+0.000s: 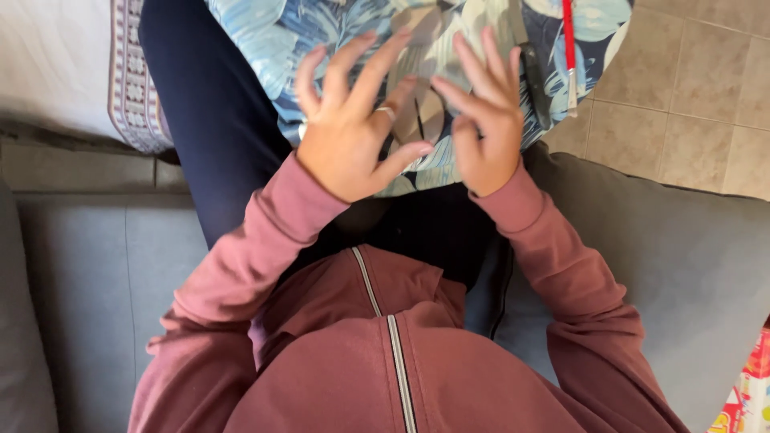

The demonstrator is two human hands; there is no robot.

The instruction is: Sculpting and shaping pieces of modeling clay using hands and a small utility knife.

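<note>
Head view: we see one grey fabric sofa (682,265), then one round board covered in blue leaf-print cloth (265,32) lying on the lap. On it, one dark-handled tool (533,80) and one red pencil (569,48) lie near the right edge. Two hands: left hand (349,132) and right hand (485,120), both with fingers spread wide, gripping nothing, over a small pale folded piece (421,68), partly hidden by them. One ring (386,111) on the left hand.
</note>
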